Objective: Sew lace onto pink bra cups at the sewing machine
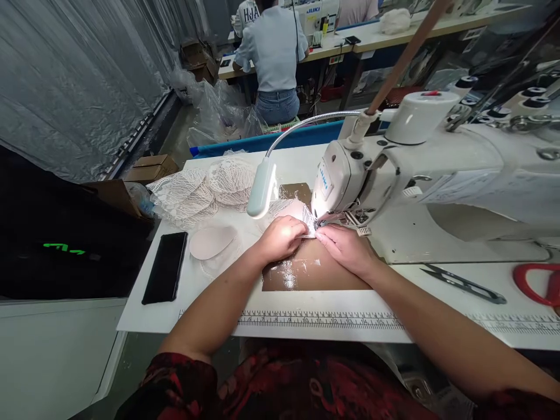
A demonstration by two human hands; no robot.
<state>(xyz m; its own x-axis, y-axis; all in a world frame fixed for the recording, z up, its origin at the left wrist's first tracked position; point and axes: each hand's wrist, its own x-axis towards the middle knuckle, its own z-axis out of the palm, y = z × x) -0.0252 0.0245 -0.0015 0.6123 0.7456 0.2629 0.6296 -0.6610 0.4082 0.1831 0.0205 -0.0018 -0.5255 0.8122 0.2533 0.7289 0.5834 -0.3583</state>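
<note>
A piece of white lace with a pale pink cup (294,208) lies under the needle end of a white sewing machine (455,151). Left of the needle, my left hand (284,238) is closed on the fabric's near edge, its fingers curled. From the right, my right hand (345,248) pinches the same edge close to the presser foot. Both hands rest over a brown, shiny sheet (315,271) on the table. A small lamp (261,189) on a bendy neck lights the needle area. The fabric between my fingers is partly hidden.
Stacked lace pieces (184,195) and a beige cup (213,242) lie left, beside a black phone (165,268). Thread snips (464,283) and red-handled scissors (536,283) lie right. A printed ruler (297,319) runs along the front edge. A co-worker (275,52) sits beyond.
</note>
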